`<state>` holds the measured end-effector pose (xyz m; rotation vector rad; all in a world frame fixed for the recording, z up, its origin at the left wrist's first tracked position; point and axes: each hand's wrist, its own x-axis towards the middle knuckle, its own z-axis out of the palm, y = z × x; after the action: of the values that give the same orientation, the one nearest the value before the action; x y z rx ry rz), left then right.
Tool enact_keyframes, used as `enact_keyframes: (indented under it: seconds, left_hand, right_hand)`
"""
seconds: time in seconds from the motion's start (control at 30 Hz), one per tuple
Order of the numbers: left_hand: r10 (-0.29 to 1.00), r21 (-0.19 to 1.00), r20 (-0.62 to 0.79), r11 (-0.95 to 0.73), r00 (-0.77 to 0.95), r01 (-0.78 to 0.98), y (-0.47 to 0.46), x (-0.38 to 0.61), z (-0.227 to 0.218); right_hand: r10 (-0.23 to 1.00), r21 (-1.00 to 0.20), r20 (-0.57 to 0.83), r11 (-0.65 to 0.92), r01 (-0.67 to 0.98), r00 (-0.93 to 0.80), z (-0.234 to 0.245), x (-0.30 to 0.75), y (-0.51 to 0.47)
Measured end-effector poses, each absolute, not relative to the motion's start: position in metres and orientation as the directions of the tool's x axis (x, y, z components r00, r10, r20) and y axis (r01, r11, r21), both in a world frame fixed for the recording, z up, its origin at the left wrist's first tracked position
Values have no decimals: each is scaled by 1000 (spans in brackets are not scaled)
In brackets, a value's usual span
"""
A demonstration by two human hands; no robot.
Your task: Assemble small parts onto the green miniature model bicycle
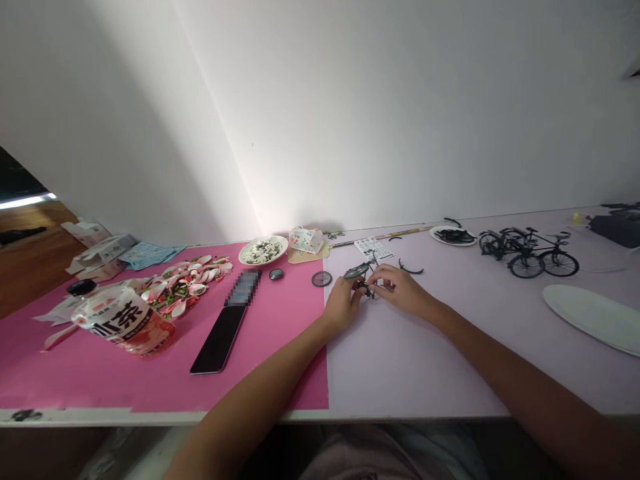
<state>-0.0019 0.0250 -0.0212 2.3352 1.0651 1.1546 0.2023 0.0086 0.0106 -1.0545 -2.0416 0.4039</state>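
Both hands meet over the table around a small dark model bicycle [358, 271], partly hidden by the fingers. My left hand [341, 305] is closed on its lower part, near a wheel. On the other side, my right hand [397, 287] pinches at the frame with thumb and fingertips; the exact part is too small to make out. A loose spoked wheel [321, 279] lies just left of my left hand. Beyond my right hand rests a curved black strip [411, 268]. Behind the bicycle is a printed instruction sheet [374, 248].
Finished-looking model bicycles [544, 261] stand at right, near a white oval plate [595, 313] and a plate of black parts [453, 237]. At left are a drink bottle [125, 323], phone [216, 340], pink-white pieces [187, 287], a round dark object [276, 274] and a filled plate [243, 257].
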Motion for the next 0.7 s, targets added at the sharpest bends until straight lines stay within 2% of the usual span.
enact_keyframes:
  seconds: [0.37,0.7]
  left_hand:
    - [743,557,546,-667,387,495,25,-2,-21]
    - [740,591,552,-673,385,446,24,-2,-18]
  right_hand:
    - [813,-581,437,582,569,-385,12,207,8]
    - [787,-591,505,614,523,-354,8,203,10]
